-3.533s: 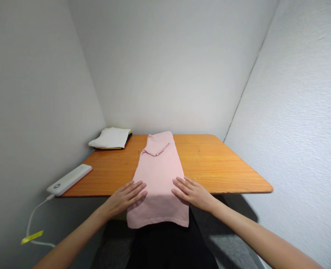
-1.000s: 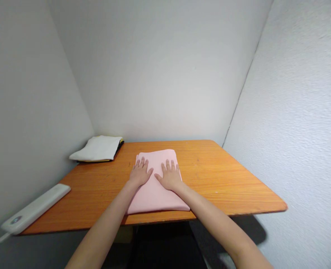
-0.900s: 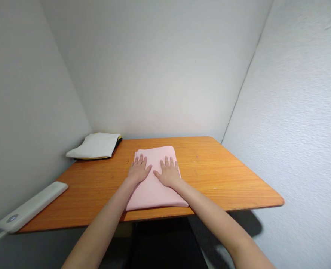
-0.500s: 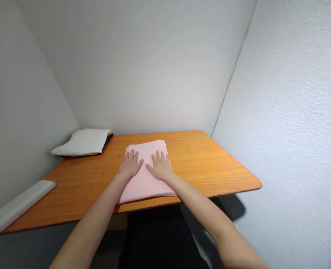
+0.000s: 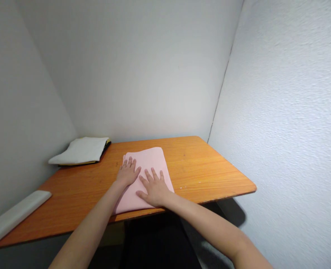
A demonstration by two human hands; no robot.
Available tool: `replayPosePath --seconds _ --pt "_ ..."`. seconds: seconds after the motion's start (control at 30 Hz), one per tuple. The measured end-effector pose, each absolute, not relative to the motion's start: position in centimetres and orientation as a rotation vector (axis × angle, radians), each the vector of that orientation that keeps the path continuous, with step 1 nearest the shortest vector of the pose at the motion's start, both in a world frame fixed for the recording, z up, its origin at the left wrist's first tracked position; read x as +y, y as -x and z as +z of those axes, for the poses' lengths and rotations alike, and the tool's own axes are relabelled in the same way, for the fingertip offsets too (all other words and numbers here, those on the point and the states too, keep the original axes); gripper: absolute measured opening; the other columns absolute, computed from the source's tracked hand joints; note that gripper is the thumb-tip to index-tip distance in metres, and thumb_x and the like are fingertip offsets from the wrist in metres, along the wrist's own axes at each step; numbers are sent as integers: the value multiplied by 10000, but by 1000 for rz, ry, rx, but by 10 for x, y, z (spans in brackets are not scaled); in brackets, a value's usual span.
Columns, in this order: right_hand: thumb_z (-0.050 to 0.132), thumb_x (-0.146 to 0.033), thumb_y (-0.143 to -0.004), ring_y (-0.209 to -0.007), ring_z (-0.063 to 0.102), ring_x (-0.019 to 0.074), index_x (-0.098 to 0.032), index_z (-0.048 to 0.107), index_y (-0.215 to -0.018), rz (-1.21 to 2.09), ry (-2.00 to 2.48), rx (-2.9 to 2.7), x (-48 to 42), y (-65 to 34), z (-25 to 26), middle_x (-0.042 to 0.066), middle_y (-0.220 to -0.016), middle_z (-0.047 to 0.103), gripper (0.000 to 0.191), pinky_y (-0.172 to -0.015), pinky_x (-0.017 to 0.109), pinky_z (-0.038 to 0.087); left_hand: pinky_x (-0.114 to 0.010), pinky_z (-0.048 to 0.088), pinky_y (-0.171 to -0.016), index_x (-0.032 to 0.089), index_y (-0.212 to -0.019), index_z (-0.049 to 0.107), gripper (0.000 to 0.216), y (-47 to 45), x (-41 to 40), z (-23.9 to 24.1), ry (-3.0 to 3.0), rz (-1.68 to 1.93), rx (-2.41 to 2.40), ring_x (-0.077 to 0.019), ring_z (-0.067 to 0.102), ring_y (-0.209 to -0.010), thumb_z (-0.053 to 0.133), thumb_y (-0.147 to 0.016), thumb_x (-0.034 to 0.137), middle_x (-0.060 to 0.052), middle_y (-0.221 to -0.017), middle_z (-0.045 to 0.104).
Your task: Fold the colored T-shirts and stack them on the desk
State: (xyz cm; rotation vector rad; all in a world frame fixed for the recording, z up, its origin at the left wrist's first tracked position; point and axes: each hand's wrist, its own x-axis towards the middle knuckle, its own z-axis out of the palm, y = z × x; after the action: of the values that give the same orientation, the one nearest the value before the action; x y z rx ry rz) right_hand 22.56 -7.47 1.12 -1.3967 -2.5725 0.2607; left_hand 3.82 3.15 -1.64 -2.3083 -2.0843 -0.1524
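A folded pink cloth (image 5: 147, 160) lies flat near the front edge of the wooden table (image 5: 193, 160). My left hand (image 5: 128, 173) rests on its left side, palm down, with the fingers stretched out toward the back. On the lower right part of the cloth lies my right hand (image 5: 154, 189), flat and with its fingers spread. Neither hand grips the fabric. The hands cover part of the cloth's middle and its near right corner.
At the back left of the table sits a stack of folded cloths (image 5: 83, 149), white on top with yellow and black beneath. A long white device (image 5: 19, 213) lies along the left edge. Walls border the table at the back, left and right.
My right hand has slid across the cloth toward me and slightly left, its fingers spreading wider. My left hand stays at the same spot on the cloth. The view has tilted up slightly.
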Motion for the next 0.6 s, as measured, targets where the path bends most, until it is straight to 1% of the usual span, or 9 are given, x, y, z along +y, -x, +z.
replayPosePath --seconds 0.1,0.17,0.23,0.33,0.4,0.47,0.53,0.6 --pt "189 -725 -914 -1472 -23 352 -255 224 -1542 273 1404 -2572 -77 -227 14 81 -1614 82 786 -1131 641 -46 -526 252 -1136 133 -1532 247 723 -40 29 -15 2302 -143 -2083 -350 160 -1474 227 -950 560 -118 -1623 105" --pt "198 -719 -918 -1472 -26 354 -249 218 -1544 277 1395 -2582 -80 -229 16 81 -1614 75 783 -1130 644 -48 -536 247 -1135 131 -1526 268 719 -43 23 -13 2292 -136 -2086 -360 176 -1469 231 -947 556 -121 -1619 134" --pt "200 -719 -920 -1472 -33 352 -245 213 -1545 283 1372 -2597 -85 -234 16 83 -1614 70 784 -1130 645 -49 -556 213 -1144 125 -1508 319 717 -47 15 -11 2266 -120 -2077 -376 205 -1457 251 -940 558 -132 -1604 200" --pt "207 -726 -921 -1475 -30 332 -266 220 -1542 311 1287 -2642 -92 -254 17 69 -1616 72 773 -1144 621 -35 -565 134 -1165 87 -1468 390 727 -54 1 -9 2257 -103 -2010 -383 218 -1451 272 -934 567 -177 -1564 298" --pt "227 -731 -919 -1479 -9 312 -303 228 -1536 334 1248 -2681 -92 -276 18 43 -1617 86 750 -1155 595 -26 -544 146 -1169 62 -1473 367 743 -61 -6 -7 2334 -103 -1973 -370 180 -1465 265 -941 571 -203 -1564 280" --pt "254 -740 -913 -1480 2 306 -342 232 -1530 338 1293 -2690 -86 -305 19 16 -1618 99 735 -1160 581 -21 -533 178 -1166 65 -1498 307 739 -73 -12 -5 2428 -127 -1956 -353 122 -1479 259 -953 561 -206 -1586 207" --pt "277 -746 -907 -1479 3 312 -367 236 -1523 316 1425 -2646 -78 -338 19 -3 -1618 105 724 -1160 581 -18 -566 180 -1158 109 -1511 291 698 -91 -19 -1 2509 -168 -1910 -356 84 -1482 271 -964 542 -180 -1603 157" --pt "290 -747 -904 -1478 10 321 -378 243 -1519 290 1589 -2566 -72 -371 20 -9 -1618 108 719 -1156 586 -22 -596 180 -1150 168 -1499 330 637 -117 -31 4 2643 -208 -1785 -355 88 -1482 277 -976 527 -141 -1608 170"
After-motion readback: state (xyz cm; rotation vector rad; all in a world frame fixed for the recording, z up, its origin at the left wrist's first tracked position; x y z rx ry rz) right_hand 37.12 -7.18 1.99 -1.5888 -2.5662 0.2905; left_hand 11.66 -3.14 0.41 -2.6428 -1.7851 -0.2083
